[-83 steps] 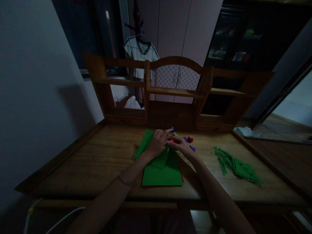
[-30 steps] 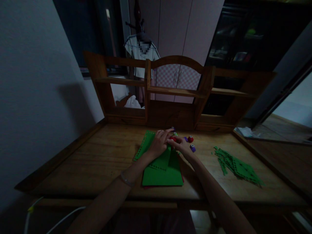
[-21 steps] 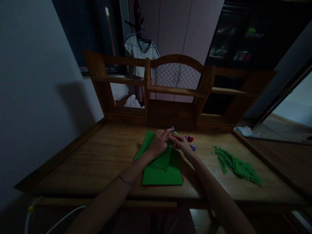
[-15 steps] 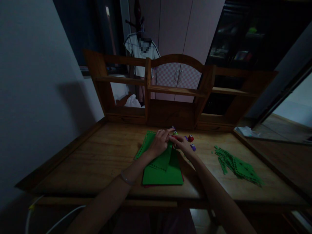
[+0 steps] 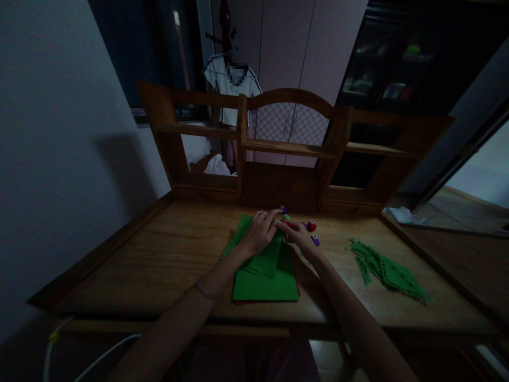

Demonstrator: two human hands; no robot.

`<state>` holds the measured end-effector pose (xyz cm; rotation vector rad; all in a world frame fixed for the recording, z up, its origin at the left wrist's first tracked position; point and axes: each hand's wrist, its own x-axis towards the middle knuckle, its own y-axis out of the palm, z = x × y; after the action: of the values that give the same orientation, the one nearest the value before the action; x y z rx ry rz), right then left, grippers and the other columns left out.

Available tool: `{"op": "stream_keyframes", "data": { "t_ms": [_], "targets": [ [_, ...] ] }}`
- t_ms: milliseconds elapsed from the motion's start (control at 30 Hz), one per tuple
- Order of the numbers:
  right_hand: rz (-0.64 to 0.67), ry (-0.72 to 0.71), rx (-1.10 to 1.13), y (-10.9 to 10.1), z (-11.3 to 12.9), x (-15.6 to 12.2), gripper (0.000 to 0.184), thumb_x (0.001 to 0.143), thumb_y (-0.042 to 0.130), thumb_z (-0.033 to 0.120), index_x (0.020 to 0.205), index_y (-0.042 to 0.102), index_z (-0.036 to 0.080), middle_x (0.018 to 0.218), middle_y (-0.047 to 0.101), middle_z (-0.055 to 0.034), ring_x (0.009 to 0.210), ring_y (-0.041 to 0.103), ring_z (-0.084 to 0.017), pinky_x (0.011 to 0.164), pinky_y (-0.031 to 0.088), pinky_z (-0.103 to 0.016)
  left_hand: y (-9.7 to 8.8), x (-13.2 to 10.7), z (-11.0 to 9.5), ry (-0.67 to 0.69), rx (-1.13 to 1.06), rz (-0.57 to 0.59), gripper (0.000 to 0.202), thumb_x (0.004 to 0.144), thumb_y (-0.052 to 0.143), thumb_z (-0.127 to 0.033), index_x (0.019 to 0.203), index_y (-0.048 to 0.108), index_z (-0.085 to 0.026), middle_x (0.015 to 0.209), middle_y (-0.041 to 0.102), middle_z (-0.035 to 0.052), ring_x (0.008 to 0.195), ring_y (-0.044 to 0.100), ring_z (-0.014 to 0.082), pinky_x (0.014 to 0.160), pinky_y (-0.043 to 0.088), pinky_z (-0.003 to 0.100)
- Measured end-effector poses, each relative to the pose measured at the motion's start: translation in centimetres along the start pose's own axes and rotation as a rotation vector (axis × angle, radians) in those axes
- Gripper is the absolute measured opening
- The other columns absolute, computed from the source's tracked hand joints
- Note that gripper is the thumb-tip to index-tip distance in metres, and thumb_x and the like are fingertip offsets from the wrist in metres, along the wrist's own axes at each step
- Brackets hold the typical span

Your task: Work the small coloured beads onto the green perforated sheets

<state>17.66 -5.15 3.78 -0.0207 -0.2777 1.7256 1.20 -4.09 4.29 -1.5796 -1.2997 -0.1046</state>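
A green paper sheet (image 5: pixel 265 261) with rows of small holes punched along its edges lies tilted over a stack of green paper (image 5: pixel 264 291). My left hand (image 5: pixel 261 231) lies over the sheet's upper part and grips it near the right edge, fingertips close to my other hand. At that edge, my right hand (image 5: pixel 294 233) is closed around a small red craft punch (image 5: pixel 287 223), mostly hidden by the fingers. Just beyond my hands stand a green punch (image 5: pixel 286 217) and a purple punch (image 5: pixel 282 209).
To the right are a red punch (image 5: pixel 312 225) and another purple punch (image 5: pixel 315 240). Farther right lies a heap of punched green sheets and strips (image 5: pixel 392 273). A wooden shelf unit (image 5: pixel 286 147) rises along the back of the desk (image 5: pixel 159 254). Small green scraps lie beside my right hand.
The punched sheet has shifted very slightly to the right under my left hand. Both hands stay almost in place, the right one still around the red punch.
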Motion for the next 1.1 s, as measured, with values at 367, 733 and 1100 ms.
{"op": "stream_keyframes", "data": {
  "t_ms": [367, 733, 1100],
  "targets": [
    [-0.011, -0.079, -0.132, -0.2, -0.8, 0.5, 0.041, 0.075, 0.056, 0.057, 0.068, 0.056, 0.017, 0.056, 0.044, 0.0023, 0.053, 0.042, -0.011, 0.048, 0.028, -0.024, -0.3, 0.1, 0.6, -0.008, -0.144, 0.227, 0.066, 0.074, 0.050, -0.008, 0.134, 0.033, -0.027, 0.128, 0.048, 0.0059, 0.114, 0.044, 0.0215, 0.101, 0.028, 0.040],
    [0.026, -0.094, -0.333, -0.4, -1.2, 0.5, 0.043, 0.073, 0.056, 0.059, 0.067, 0.057, 0.017, 0.061, 0.048, 0.0017, 0.058, 0.043, -0.012, 0.051, 0.029, -0.024, -0.2, 0.4, 1.8, -0.088, -0.438, 0.375, 0.062, 0.074, 0.051, -0.010, 0.133, 0.032, -0.020, 0.084, 0.059, 0.0009, 0.081, 0.056, 0.0156, 0.080, 0.042, 0.030],
    [0.098, -0.131, -0.368, -0.5, -1.0, 0.5, 0.047, 0.075, 0.051, 0.062, 0.062, 0.056, 0.017, 0.056, 0.044, 0.0022, 0.056, 0.040, -0.012, 0.050, 0.027, -0.024, -0.3, 0.3, 2.1, -0.080, -0.490, 0.422, 0.058, 0.071, 0.051, -0.008, 0.126, 0.039, -0.019, 0.097, 0.060, 0.0045, 0.086, 0.056, 0.0167, 0.081, 0.043, 0.033]
  ]
}}
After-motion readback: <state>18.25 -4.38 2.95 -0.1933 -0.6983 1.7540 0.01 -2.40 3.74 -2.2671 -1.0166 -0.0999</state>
